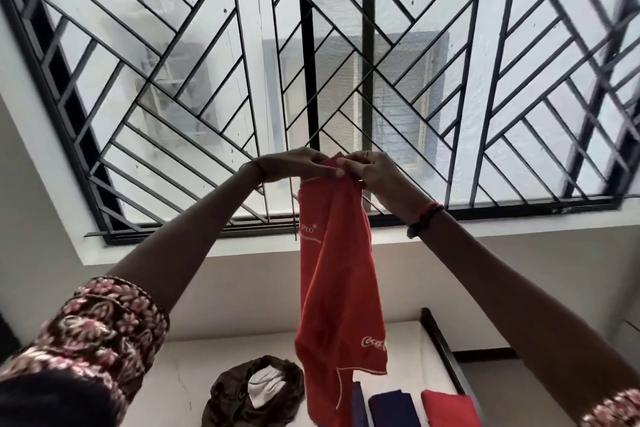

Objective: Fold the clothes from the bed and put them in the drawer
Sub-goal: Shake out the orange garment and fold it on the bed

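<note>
The red garment (341, 274) is showing white writing in two places. Under the hands, the letters "Pro" with a small round mark after them are readable, and a finer line beneath them is too small to read. Far below the hands, near the lower hem, a curly white script is showing that begins like "Coca", and a fold is cutting off the rest.

The left hand (294, 166) and the right hand (375, 174) are meeting at the top edge of this garment, almost touching each other. The left hand is pinching the cloth between its thumb and its stretched fingers. The right hand is gripping the bunched edge with curled fingers. The garment is hanging straight down from this grip, doubled lengthwise into a narrow strip, raised in front of the window grille (207, 80). A red and dark bracelet (424, 218) is sitting on the right wrist.

Far below the grip, the bed (187, 367) is carrying other clothes. A crumpled brown garment (242, 392) is lying below and left of the hands, with a white cloth (265, 385) inside its folds. Below and right of the hands, folded dark blue clothes (391, 409) are lying just beside a folded red piece (446, 407).
</note>
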Tool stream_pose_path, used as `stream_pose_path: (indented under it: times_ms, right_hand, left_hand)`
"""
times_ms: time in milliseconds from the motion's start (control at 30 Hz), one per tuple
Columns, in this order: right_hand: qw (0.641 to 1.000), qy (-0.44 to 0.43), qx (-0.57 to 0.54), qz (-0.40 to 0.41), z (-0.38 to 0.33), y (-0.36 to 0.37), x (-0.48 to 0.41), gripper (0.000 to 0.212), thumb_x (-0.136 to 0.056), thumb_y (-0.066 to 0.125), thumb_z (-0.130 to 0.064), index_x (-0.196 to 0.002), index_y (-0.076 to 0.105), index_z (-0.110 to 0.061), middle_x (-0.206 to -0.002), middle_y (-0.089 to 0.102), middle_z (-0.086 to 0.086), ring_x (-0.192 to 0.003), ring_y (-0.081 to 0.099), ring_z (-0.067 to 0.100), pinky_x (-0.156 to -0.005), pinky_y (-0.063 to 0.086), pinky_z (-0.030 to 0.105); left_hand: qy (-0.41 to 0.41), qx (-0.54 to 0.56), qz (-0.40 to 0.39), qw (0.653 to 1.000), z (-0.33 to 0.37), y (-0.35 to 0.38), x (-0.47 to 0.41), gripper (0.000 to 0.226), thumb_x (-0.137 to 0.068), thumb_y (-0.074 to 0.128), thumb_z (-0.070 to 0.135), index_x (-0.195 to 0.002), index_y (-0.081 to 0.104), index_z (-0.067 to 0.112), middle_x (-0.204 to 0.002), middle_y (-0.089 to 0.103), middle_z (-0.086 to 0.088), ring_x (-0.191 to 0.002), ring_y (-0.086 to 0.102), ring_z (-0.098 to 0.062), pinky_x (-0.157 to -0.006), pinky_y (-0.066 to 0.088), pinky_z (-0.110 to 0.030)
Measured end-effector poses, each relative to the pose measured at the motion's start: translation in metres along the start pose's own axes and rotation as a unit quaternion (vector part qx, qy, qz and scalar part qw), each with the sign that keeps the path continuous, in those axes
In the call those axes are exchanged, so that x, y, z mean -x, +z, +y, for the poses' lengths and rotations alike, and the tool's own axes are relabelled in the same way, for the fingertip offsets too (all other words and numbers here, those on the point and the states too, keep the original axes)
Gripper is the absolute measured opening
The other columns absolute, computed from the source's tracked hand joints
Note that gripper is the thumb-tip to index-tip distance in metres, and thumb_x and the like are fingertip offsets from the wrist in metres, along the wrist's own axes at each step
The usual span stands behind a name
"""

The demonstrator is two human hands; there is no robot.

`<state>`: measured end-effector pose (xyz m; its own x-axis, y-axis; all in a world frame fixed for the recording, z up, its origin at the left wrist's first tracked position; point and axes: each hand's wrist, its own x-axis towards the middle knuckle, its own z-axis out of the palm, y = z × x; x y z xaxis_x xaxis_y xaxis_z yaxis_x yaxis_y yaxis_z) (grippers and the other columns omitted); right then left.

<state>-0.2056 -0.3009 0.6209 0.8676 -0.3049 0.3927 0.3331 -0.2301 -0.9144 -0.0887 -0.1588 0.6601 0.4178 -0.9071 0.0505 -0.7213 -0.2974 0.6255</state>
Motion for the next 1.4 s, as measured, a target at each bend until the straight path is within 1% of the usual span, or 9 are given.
stream_pose_path:
  times_ms: [133,400,600,733,900,1000,1100,1300,1400]
  right_hand:
    - [0.999,0.003,-0.022,0.046,0.004,0.007,0.004,0.007,-0.086,0.065,-0.007,-0.093,0.066,-0.005,-0.075,0.063,0.006,-0.062,0.059,0.008,-0.056,0.049,0.016]
    - [0.994,-0.044,-0.023,0.098,0.013,0.012,0.006,0.010,-0.089,0.064,-0.015,-0.099,0.060,-0.014,-0.052,0.061,-0.011,-0.047,0.050,-0.002,-0.047,0.038,0.017]
    - [0.994,-0.095,0.031,0.053,0.020,0.002,0.016,0.022,-0.088,0.064,-0.009,-0.101,0.056,-0.025,-0.080,0.065,0.003,-0.068,0.059,0.011,-0.059,0.048,0.021]
    - [0.987,-0.118,0.083,0.066,0.042,-0.006,0.027,0.024,-0.085,0.067,-0.015,-0.096,0.058,-0.034,-0.081,0.063,0.029,-0.069,0.053,0.019,-0.061,0.044,0.035]
    - [0.973,-0.146,0.157,0.082,0.059,-0.015,0.037,0.049,-0.082,0.071,-0.021,-0.108,0.053,-0.058,-0.080,0.062,-0.002,-0.069,0.060,0.013,-0.066,0.050,0.032]
    - [0.953,-0.185,0.227,0.075,0.069,-0.019,0.045,0.067,-0.080,0.073,-0.015,-0.131,0.043,-0.046,-0.093,0.064,-0.004,-0.064,0.057,0.006,-0.063,0.046,0.014]
    - [0.919,-0.241,0.303,0.073,0.088,-0.025,0.052,0.077,-0.077,0.070,0.000,-0.140,0.040,-0.034,-0.113,0.063,0.006,-0.087,0.053,-0.004,-0.076,0.039,0.002]
    - [0.899,-0.263,0.320,0.141,0.126,-0.039,0.064,0.055,-0.081,0.058,0.010,-0.121,0.050,-0.028,-0.109,0.062,0.010,-0.095,0.057,0.007,-0.081,0.044,0.008]
    - [0.883,-0.282,0.351,0.134,0.131,-0.047,0.067,0.040,-0.084,0.059,0.008,-0.107,0.056,-0.025,-0.098,0.064,0.007,-0.082,0.063,0.018,-0.069,0.051,0.028]
  left_hand:
    - [-0.024,0.022,-0.088,0.996,0.003,-0.008,-0.002,0.046,-0.086,0.062,0.039,-0.107,0.066,-0.001,-0.105,0.070,-0.009,-0.093,0.063,-0.014,-0.088,0.050,-0.026]
    - [0.044,-0.085,-0.007,0.995,0.009,-0.015,-0.010,0.032,-0.089,0.062,0.026,-0.102,0.067,-0.002,-0.090,0.062,-0.005,-0.084,0.052,-0.013,-0.080,0.046,-0.035]
    - [0.053,-0.121,0.053,0.990,0.015,-0.036,-0.001,0.022,-0.092,0.060,0.026,-0.080,0.065,0.009,-0.065,0.056,0.016,-0.061,0.048,0.003,-0.059,0.042,-0.019]
    - [0.063,-0.108,0.087,0.988,0.022,-0.056,0.010,0.034,-0.091,0.060,0.030,-0.109,0.067,0.003,-0.096,0.070,-0.006,-0.080,0.060,-0.004,-0.081,0.053,-0.028]
    - [0.059,-0.151,0.106,0.981,0.031,-0.075,0.018,0.038,-0.091,0.059,0.033,-0.107,0.065,-0.001,-0.087,0.060,-0.005,-0.079,0.052,-0.012,-0.069,0.047,-0.021]
    - [0.055,-0.158,0.130,0.977,0.031,-0.083,0.018,0.038,-0.090,0.059,0.037,-0.106,0.065,0.002,-0.087,0.061,-0.004,-0.077,0.054,-0.011,-0.068,0.046,-0.024]
    - [0.055,-0.155,0.165,0.972,0.032,-0.093,0.021,0.050,-0.087,0.060,0.050,-0.104,0.064,0.004,-0.087,0.058,-0.003,-0.078,0.052,-0.013,-0.070,0.043,-0.030]
    - [0.054,-0.185,0.251,0.949,0.034,-0.114,0.028,0.028,-0.093,0.058,0.034,-0.108,0.065,0.011,-0.081,0.059,0.001,-0.065,0.051,0.000,-0.060,0.041,-0.012]
    - [0.069,-0.184,0.242,0.950,0.038,-0.119,0.035,0.032,-0.094,0.057,0.028,-0.124,0.061,0.018,-0.103,0.063,0.004,-0.093,0.055,0.000,-0.066,0.040,0.002]
